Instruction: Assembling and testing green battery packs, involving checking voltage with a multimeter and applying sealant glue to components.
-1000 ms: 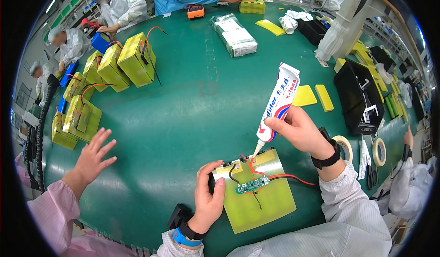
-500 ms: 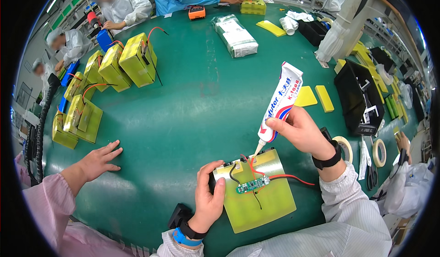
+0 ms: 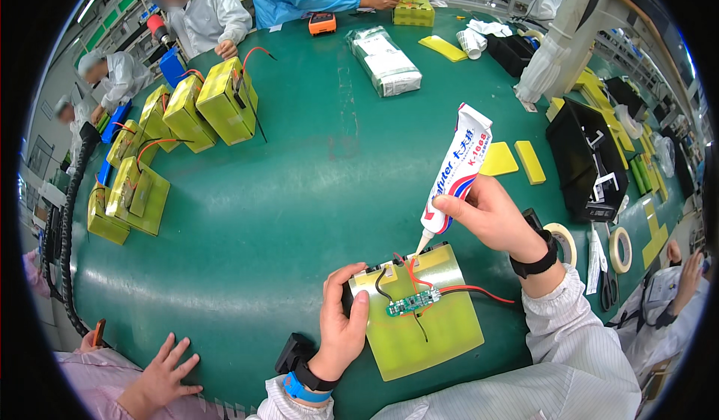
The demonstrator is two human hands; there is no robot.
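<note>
A yellow-green wrapped battery pack (image 3: pixel 442 337) lies on the table in front of me. My left hand (image 3: pixel 341 330) grips its left edge, thumb on top and fingers along the side. On the pack sits a small green circuit board (image 3: pixel 413 301) with red and black wires running from it. My right hand (image 3: pixel 490 218) is closed round a white glue tube (image 3: pixel 455 169) with red and blue markings, tilted nozzle down. The nozzle tip (image 3: pixel 421 243) meets the pack's far edge beside the red wires; whether glue is coming out cannot be seen.
Finished-looking yellow packs (image 3: pixel 228 101) with wires stand at the left. A co-worker's hand (image 3: pixel 165 379) rests flat at lower left. On the right are a black bin (image 3: pixel 588 161), tape rolls (image 3: pixel 619 248), scissors (image 3: pixel 609 289) and yellow sheets (image 3: pixel 530 161). A white package (image 3: pixel 383 60) lies farther back.
My hands, the tube and the pack hold nearly the same places. The pink-sleeved co-worker's hand has moved down toward the near edge. People at the far left and right have shifted their hands.
</note>
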